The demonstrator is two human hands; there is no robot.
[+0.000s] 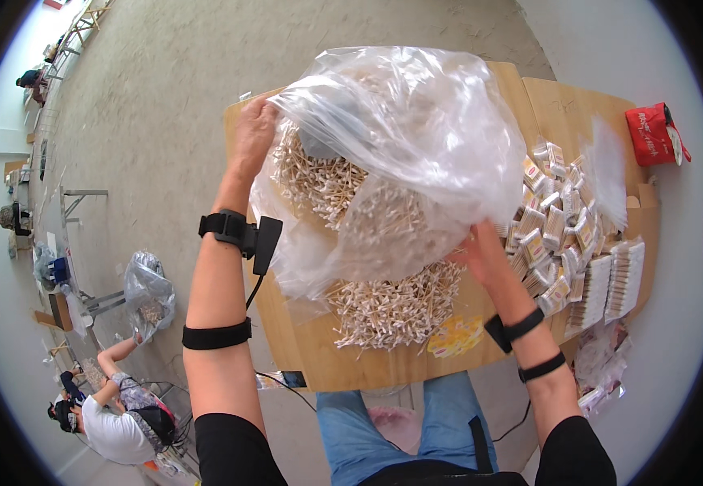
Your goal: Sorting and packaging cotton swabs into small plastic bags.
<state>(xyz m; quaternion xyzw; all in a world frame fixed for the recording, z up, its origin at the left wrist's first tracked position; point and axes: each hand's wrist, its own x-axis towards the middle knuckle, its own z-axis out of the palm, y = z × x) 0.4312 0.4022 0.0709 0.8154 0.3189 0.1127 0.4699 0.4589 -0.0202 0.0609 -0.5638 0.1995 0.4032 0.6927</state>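
Wooden tabletop: cotton swabs heaped left of the right hand.
Left hand grips the clear bag to its right; right hand's closure is unclear. A slipping rim could spill swabs.

L fingers grip clear bag, R fingers at its lower R; swab pile on counter, swab pks to R.

So the plastic bag is on the table, loose swabs inside. Swab pile on the bag's near side, heaped packs right of it, 2 pack rows and a pouch farther right.
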